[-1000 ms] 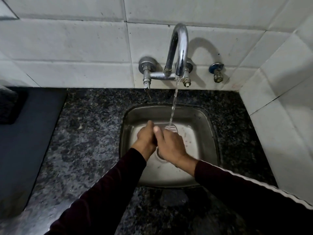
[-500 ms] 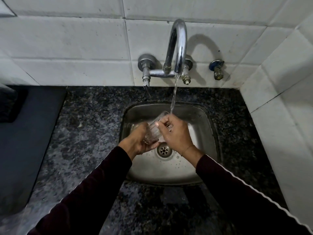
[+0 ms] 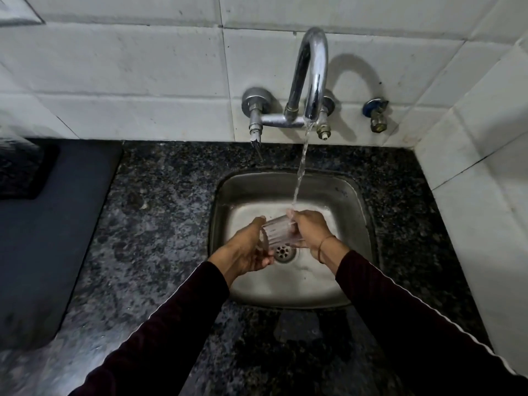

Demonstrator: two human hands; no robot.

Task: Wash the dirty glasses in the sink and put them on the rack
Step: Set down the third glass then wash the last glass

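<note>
White wall tiles (image 3: 143,67) back your speckled dark granite counter (image 3: 148,224), and the steel sink (image 3: 354,201) is sunk into it in front of you. Your left hand (image 3: 245,250) curls round one end of a clear ribbed glass (image 3: 277,232), and your right hand (image 3: 310,228) grips the other end, so the glass lies on its side between them, above the drain (image 3: 283,252). Water (image 3: 301,167) runs from the chrome tap (image 3: 311,72) and lands on your right fingers, just at the glass. A tap handle (image 3: 255,121) sticks out left of the spout, with a small blue-collared valve (image 3: 377,115) on the wall to the right. A dark mat (image 3: 57,238) covers the counter at your left, well apart from the sink. Dark sleeves (image 3: 400,324) cover both your forearms.
</note>
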